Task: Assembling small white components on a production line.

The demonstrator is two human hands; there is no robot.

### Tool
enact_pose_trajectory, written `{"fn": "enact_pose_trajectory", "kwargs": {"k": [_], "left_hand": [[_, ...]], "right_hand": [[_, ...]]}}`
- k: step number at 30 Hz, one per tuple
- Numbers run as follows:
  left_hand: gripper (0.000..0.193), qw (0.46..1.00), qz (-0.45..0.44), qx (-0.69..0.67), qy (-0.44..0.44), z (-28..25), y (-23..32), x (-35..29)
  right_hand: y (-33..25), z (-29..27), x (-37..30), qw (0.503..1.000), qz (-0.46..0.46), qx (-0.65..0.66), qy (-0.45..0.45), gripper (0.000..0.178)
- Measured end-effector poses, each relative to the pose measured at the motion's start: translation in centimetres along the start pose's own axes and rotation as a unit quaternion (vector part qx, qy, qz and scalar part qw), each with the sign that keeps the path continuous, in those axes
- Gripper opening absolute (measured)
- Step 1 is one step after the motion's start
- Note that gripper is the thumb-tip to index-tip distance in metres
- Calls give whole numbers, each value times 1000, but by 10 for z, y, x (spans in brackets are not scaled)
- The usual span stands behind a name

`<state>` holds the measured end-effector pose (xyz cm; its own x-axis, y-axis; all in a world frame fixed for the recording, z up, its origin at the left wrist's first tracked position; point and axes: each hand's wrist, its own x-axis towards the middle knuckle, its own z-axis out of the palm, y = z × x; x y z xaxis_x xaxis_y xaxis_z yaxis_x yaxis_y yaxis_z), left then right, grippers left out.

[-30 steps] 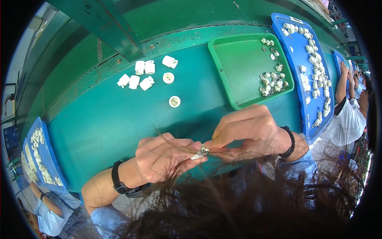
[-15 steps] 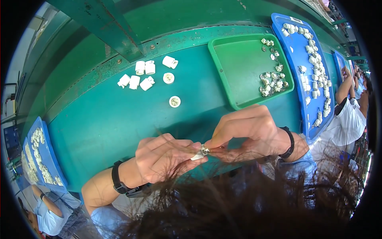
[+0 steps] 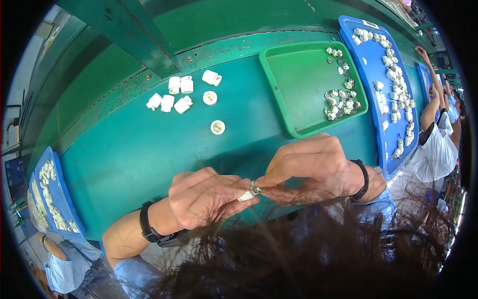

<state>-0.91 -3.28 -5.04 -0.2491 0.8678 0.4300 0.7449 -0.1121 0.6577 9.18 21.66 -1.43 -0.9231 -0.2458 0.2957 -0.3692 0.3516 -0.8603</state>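
Fingers (image 3: 279,175) bent, left hand (image 3: 200,197) pinching fitting (image 3: 246,196), right hand (image 3: 314,162) opposite

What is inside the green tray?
Small white and metallic parts lie along the right side of the green tray; where they cluster, whatever lies beneath them is covered.

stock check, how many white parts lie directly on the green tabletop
8: three white parts at back, three in front, two right of those; hair may hide more.

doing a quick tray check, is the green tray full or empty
Partly filled: small white-and-metal parts lie along the right side of the green tray, while its left side shows bare.
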Motion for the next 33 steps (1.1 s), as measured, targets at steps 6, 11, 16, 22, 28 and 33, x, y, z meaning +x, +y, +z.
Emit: {"fn": "enact_pose_trajectory", "kwargs": {"k": [6,11,16,22,28,33], "left_hand": [[33,1000,-5,-2,7,-1,1,0],[34,1000,9,17,6,0,0,-2],[33,1000,11,9,25,3,0,-4],[32,999,-9,-32,17,7,-3,-7],[33,997,-47,-59,4,7,-1,-12],[33,997,-44,-57,15,6,1,-9]], "right_hand": [[0,1,0,1000,9,15,-3,15],[0,1,0,999,22,34,-6,15],[-1,1,1,998,31,44,-14,14],[2,3,1,998,29,50,-9,13],[1,-2,4,996,48,63,-40,13],[4,-1,3,947,175,267,-44,12]]}}
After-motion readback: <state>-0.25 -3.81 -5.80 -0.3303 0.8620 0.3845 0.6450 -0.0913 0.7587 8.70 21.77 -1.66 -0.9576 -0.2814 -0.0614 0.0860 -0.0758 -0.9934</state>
